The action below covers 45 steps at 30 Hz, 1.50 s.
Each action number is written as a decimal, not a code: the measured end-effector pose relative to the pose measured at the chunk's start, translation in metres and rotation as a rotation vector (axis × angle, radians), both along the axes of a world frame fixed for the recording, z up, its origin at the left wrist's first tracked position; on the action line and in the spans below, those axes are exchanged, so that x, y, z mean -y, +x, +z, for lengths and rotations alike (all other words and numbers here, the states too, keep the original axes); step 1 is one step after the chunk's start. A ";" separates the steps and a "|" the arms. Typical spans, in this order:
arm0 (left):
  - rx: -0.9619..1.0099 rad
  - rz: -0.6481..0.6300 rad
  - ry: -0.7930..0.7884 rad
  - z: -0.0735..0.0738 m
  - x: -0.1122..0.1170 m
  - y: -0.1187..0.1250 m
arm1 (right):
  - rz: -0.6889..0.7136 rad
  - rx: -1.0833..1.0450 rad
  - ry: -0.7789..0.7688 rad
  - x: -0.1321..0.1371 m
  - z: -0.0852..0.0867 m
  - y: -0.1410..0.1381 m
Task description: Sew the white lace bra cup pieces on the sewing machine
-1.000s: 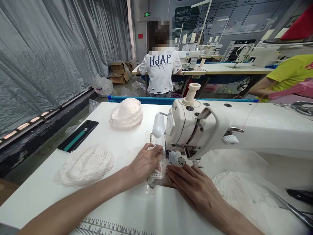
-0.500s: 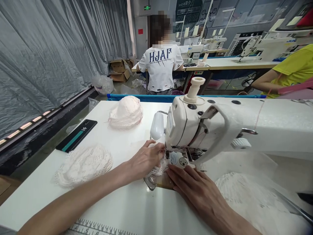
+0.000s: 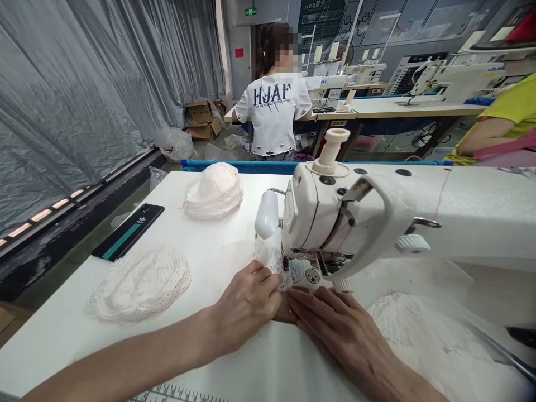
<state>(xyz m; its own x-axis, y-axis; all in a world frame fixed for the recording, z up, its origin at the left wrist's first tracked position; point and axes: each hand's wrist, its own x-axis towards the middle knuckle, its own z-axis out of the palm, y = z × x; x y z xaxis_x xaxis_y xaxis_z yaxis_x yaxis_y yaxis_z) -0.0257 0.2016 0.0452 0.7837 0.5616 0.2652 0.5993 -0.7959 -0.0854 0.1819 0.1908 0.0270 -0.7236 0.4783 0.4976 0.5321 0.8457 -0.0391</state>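
Note:
A white sewing machine (image 3: pixel 402 206) stands in front of me, its presser foot (image 3: pixel 286 263) over a strip of white lace fabric (image 3: pixel 268 254). My left hand (image 3: pixel 249 301) is closed, pinching the near edge of the lace just left of the foot. Flat beside the needle area lies my right hand (image 3: pixel 341 326), its fingers stretched out and the tips near the lace edge. Whether those tips press on the fabric I cannot tell. The fingers of my left hand partly hide the lace.
Left on the table lie a stack of lace pieces (image 3: pixel 142 285), a pile of pale moulded cups (image 3: pixel 215 190) and a dark phone (image 3: pixel 129 231). At right are more lace (image 3: pixel 414 324) and scissors (image 3: pixel 498 349). A ruler (image 3: pixel 176 393) edges the front. A person (image 3: pixel 274 114) sits beyond.
My left hand has drawn back toward me from beside the needle, and more lace shows behind it. My right hand has hardly moved. The co-worker ahead has turned their head.

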 end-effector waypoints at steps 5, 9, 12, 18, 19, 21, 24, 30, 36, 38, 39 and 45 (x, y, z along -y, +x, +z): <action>0.002 0.004 0.006 0.002 0.001 0.002 | -0.021 -0.004 0.021 0.001 0.000 0.001; 0.017 0.007 0.013 0.000 0.002 0.002 | -0.027 -0.022 0.044 0.001 -0.001 -0.002; 0.033 0.004 0.010 -0.002 0.002 0.001 | -0.028 -0.041 0.049 0.002 -0.001 -0.004; 0.046 0.023 -0.015 -0.002 -0.006 0.001 | -0.021 -0.065 0.040 -0.001 -0.004 -0.003; 0.052 0.023 -0.023 -0.001 -0.008 0.000 | -0.027 -0.060 0.035 -0.002 -0.005 -0.003; 0.067 0.025 -0.044 0.000 -0.012 -0.001 | -0.058 -0.039 0.024 -0.002 -0.005 -0.003; 0.091 0.018 -0.010 -0.004 -0.015 -0.003 | -0.121 0.015 0.017 0.000 -0.004 -0.004; 0.117 -0.019 0.166 -0.028 -0.030 -0.010 | -0.150 0.112 -0.029 -0.001 -0.002 0.002; 0.148 -0.097 0.340 -0.046 -0.048 -0.027 | -0.162 0.157 -0.014 -0.003 -0.003 0.004; 0.172 -0.039 0.376 -0.048 -0.049 -0.035 | -0.152 0.183 -0.026 -0.006 0.000 0.005; 0.178 0.011 0.375 -0.046 -0.044 -0.039 | -0.143 0.202 -0.038 -0.007 0.003 0.005; 0.127 0.134 0.029 0.004 0.044 -0.047 | -0.039 0.185 -0.134 0.006 0.025 0.004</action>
<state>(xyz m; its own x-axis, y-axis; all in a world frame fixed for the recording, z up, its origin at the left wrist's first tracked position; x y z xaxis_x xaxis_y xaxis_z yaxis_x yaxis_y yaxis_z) -0.0723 0.1577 0.0497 0.6618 0.6495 0.3744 0.7071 -0.7067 -0.0240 0.1856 0.1849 0.0522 -0.7761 0.5610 0.2879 0.5731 0.8180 -0.0487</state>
